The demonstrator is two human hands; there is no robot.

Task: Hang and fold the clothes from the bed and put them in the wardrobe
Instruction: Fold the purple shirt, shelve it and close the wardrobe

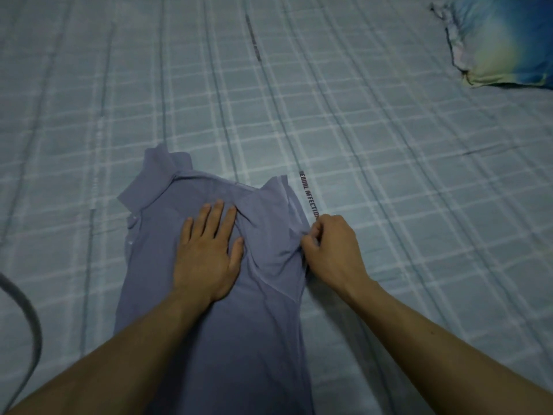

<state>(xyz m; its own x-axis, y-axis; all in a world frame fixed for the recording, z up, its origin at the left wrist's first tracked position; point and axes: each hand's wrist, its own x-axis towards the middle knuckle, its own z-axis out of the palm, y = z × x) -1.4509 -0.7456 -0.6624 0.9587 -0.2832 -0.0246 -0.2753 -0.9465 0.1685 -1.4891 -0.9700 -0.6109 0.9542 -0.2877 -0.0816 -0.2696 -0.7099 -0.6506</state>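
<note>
A blue-grey collared shirt (155,265) lies lengthwise on the bed, collar at the far end and its sides folded inward. My left hand (209,253) presses flat on the middle of the shirt, fingers straight and spread. My right hand (332,250) pinches the shirt's right edge, where the folded-in sleeve bunches into creases. The shirt's lower part runs out of view between my forearms.
The bed (389,145) wears a light blue checked sheet with printed lettering stripes. A blue and yellow pillow (502,46) lies at the far right corner. A grey curved strap (33,330) shows at the left edge.
</note>
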